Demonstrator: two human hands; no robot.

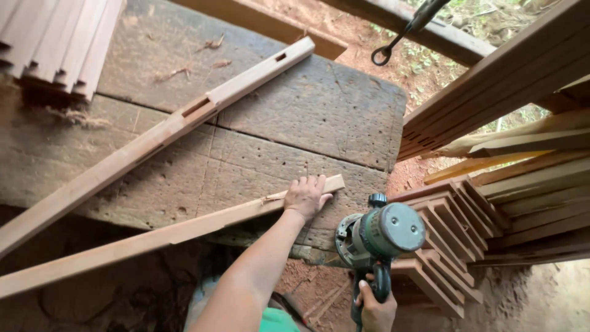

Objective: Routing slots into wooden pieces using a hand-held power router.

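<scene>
Your left hand (305,197) lies flat, fingers spread, pressing the near wooden strip (166,237) on the worn workbench (295,117). Your right hand (376,310) grips the green router (381,237) by its handle, held just right of the bench edge. Mortised rail (153,138) lies farther back.

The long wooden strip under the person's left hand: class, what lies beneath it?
The wooden strip rests on a worn plank workbench, its far end pinned by the left hand. The bench surface directly beneath the strip is covered.
</scene>
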